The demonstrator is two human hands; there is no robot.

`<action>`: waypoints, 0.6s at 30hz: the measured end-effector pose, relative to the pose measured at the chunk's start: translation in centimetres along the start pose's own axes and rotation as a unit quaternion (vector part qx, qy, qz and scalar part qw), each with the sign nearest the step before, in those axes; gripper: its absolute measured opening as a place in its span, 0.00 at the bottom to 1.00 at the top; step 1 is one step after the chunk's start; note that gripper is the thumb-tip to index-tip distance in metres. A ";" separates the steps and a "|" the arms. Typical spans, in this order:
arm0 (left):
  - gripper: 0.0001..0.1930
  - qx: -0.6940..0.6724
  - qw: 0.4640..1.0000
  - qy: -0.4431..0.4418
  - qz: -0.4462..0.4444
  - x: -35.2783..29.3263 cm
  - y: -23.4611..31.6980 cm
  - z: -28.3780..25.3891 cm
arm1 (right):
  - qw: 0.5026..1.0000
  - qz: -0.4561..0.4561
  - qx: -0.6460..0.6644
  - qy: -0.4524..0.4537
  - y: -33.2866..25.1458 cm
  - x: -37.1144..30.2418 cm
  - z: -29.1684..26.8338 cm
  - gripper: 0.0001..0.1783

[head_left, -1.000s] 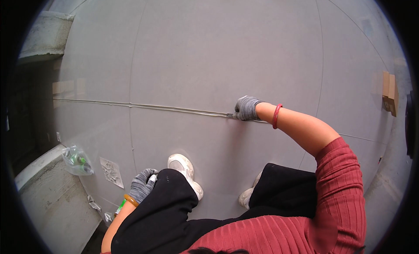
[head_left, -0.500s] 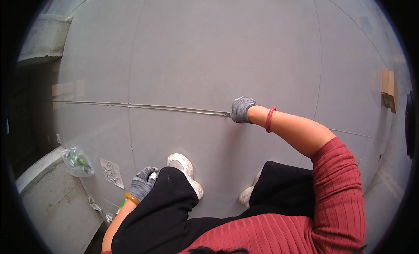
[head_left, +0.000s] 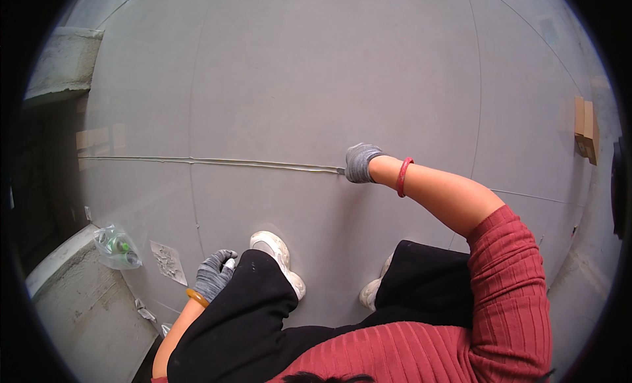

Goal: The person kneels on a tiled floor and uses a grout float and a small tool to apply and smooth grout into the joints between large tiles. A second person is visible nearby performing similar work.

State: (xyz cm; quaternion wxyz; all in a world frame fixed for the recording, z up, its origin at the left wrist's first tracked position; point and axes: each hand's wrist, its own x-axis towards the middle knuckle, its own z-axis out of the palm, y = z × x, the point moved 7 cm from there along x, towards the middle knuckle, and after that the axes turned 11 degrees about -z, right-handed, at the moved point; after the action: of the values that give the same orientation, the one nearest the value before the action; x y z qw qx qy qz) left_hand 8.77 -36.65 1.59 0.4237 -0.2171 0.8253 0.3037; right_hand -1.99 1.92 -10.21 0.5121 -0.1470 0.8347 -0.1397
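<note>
My right hand point(head_left: 362, 163), in a grey knit glove, is closed low over the grey tiled floor point(head_left: 329, 80). A small dark flat tip of a scraper-like tool point(head_left: 340, 171) pokes out at its left side; the glove hides the rest. That tip touches the right end of a floor seam point(head_left: 263, 165), edged by pale raised lines running left. Beside my left knee, my left hand point(head_left: 216, 275) wears a matching glove, its fingers curled in. Whatever it might hold is hidden.
Left of my left hand lie a speckled sheet point(head_left: 168, 263) and a clear plastic bag point(head_left: 117, 247) with green-marked items. A concrete ledge point(head_left: 89, 304) borders the lower left, another block point(head_left: 62, 62) the upper left. Cardboard point(head_left: 584, 129) stands far right. My white shoes point(head_left: 276, 255) flank the middle.
My right hand and the tool have shifted very slightly left in the picture, still at the seam's end. The whole view has moved a little; my left hand stays by the knee.
</note>
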 end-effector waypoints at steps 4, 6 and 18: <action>0.07 -0.031 0.999 0.008 -0.023 -0.1 -0.4 0.0 | 0.998 -0.047 0.008 0.029 0.4 0.3 0.4 0.17; 0.07 0.001 1.000 0.015 -0.009 0.0 -0.5 -0.1 | 0.998 -0.062 0.013 0.023 0.2 0.7 0.8 0.17; 0.08 0.017 1.000 0.006 -0.012 0.0 -1.4 0.1 | 0.999 -0.047 0.021 0.008 0.0 0.4 1.2 0.20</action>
State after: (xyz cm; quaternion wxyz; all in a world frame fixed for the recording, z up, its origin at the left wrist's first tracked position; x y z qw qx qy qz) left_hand 9.68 -37.63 1.12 0.4258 -0.2219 0.8302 0.2832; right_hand -1.09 1.71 -11.07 0.5010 -0.1744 0.8278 -0.1823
